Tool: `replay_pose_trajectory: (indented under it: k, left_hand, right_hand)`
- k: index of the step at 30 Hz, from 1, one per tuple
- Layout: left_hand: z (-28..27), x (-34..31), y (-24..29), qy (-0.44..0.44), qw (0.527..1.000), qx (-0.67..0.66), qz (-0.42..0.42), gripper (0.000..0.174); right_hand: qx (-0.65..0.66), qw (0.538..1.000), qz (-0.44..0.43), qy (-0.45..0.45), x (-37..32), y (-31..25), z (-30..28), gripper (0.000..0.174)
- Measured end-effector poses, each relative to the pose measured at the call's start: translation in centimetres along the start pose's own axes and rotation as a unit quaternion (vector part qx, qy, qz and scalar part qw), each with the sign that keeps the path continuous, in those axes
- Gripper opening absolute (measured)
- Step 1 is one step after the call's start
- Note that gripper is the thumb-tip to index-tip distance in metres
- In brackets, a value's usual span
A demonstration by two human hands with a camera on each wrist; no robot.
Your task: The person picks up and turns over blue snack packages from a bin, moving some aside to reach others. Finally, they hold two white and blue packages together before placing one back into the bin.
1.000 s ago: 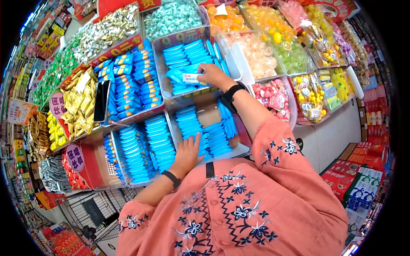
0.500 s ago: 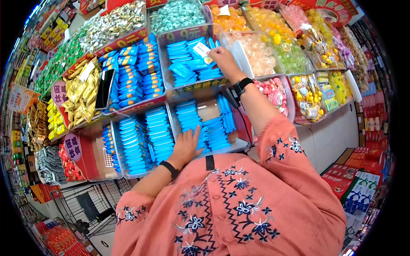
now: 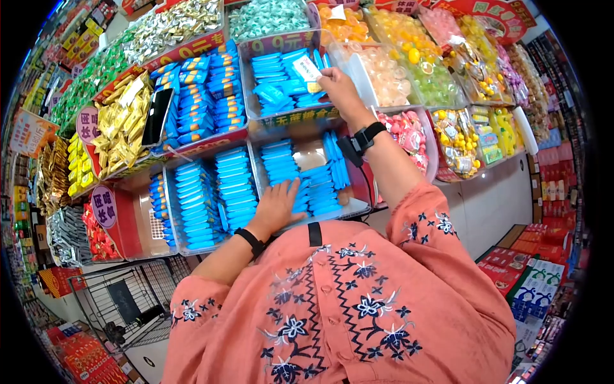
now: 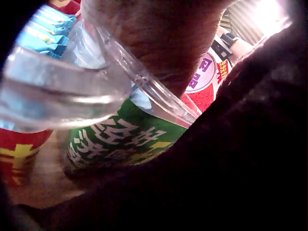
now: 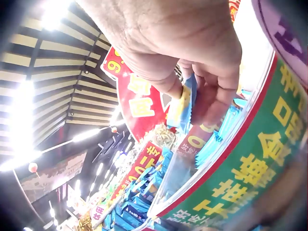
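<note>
My right hand [image 3: 342, 93] is over the upper clear bin [image 3: 248, 86] of blue packets. In the right wrist view, thumb and fingers pinch a small blue wrapped snack packet [image 5: 182, 108] with a pale yellow side. A white printed card [image 3: 307, 68] shows right at those fingertips in the head view, over the loose blue packets [image 3: 275, 96]. My left hand [image 3: 278, 205] rests at the lower bin by the front packets [image 3: 323, 201], its fingers extended. In the left wrist view the palm lies over a clear plastic rim [image 4: 144, 79].
Left of the bin stand more blue packets [image 3: 195, 96], a black phone [image 3: 157, 117] and gold-wrapped sweets [image 3: 121, 128]. Jelly cups [image 3: 384, 77] lie to the right. A wire shopping cart [image 3: 137, 307] stands at lower left. A cable hangs from the right wrist's camera [image 3: 352, 150].
The white card has shifted towards the back of the upper bin and now slants. My right hand has moved back and right with it. The left hand stays at the lower bin.
</note>
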State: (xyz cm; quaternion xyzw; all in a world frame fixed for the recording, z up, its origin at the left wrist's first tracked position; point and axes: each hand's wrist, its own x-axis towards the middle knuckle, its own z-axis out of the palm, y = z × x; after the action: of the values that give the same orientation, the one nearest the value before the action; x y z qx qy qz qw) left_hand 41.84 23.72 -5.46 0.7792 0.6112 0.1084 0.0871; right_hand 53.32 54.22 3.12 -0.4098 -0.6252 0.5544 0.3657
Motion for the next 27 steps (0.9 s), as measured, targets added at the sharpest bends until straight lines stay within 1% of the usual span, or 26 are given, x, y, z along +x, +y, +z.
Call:
replay_pose_trajectory:
  k: [2,3,6,9,12,15,18,21,22,23,24,25,27]
  left_hand:
    - [-0.3,0.1,0.0,-0.022,1.000,-0.007,-0.009,0.098]
    - [-0.3,0.1,0.0,-0.028,1.000,-0.008,-0.011,0.097]
    - [-0.3,0.1,0.0,-0.031,0.999,-0.011,-0.014,0.096]
    - [-0.2,0.1,-0.1,-0.019,1.000,-0.020,-0.010,0.094]
    - [-0.2,0.2,-0.2,-0.016,0.999,-0.031,-0.011,0.092]
    - [-0.2,0.1,-0.1,-0.014,0.999,-0.037,-0.014,0.091]
    - [-0.4,0.1,-0.1,-0.012,0.999,-0.036,-0.014,0.090]
    - [-0.5,0.3,-0.2,-0.003,0.999,-0.033,-0.011,0.090]
    - [-0.7,0.2,-0.1,-0.001,0.999,-0.034,-0.014,0.090]
    - [-0.7,0.1,0.0,-0.029,0.998,-0.039,-0.026,0.089]
    - [-0.8,0.0,0.0,-0.032,0.998,-0.042,-0.028,0.088]
    - [-0.9,0.1,-0.1,-0.033,0.998,-0.043,-0.027,0.088]
    - [-1.1,0.1,-0.2,-0.026,0.998,-0.054,-0.022,0.084]
  right_hand:
    - [-0.036,0.999,-0.005,0.010,0.0,-1.3,-0.5,0.033]
    - [-0.100,0.995,0.001,-0.009,0.7,-1.3,-1.1,0.037]
    - [-0.164,0.984,-0.068,0.014,1.7,-0.8,-1.5,0.033]
    - [-0.233,0.967,-0.098,0.023,2.1,-0.5,-1.6,0.030]
    - [-0.264,0.960,-0.094,0.010,2.8,0.6,-1.3,0.029]
    - [-0.281,0.956,-0.085,-0.025,3.1,1.8,-0.5,0.027]
    - [-0.242,0.966,-0.059,-0.076,3.0,2.5,0.2,0.028]
    - [-0.268,0.956,-0.058,-0.106,3.3,2.9,0.7,0.029]
    - [-0.273,0.952,-0.078,-0.117,3.8,3.9,0.7,0.029]
    - [-0.277,0.947,-0.096,-0.129,4.4,4.8,0.6,0.029]
    - [-0.280,0.943,-0.116,-0.138,4.7,5.7,0.5,0.030]
    - [-0.285,0.941,-0.088,-0.157,4.6,5.3,0.5,0.029]
    - [-0.321,0.927,-0.065,-0.184,4.5,4.5,0.7,0.029]
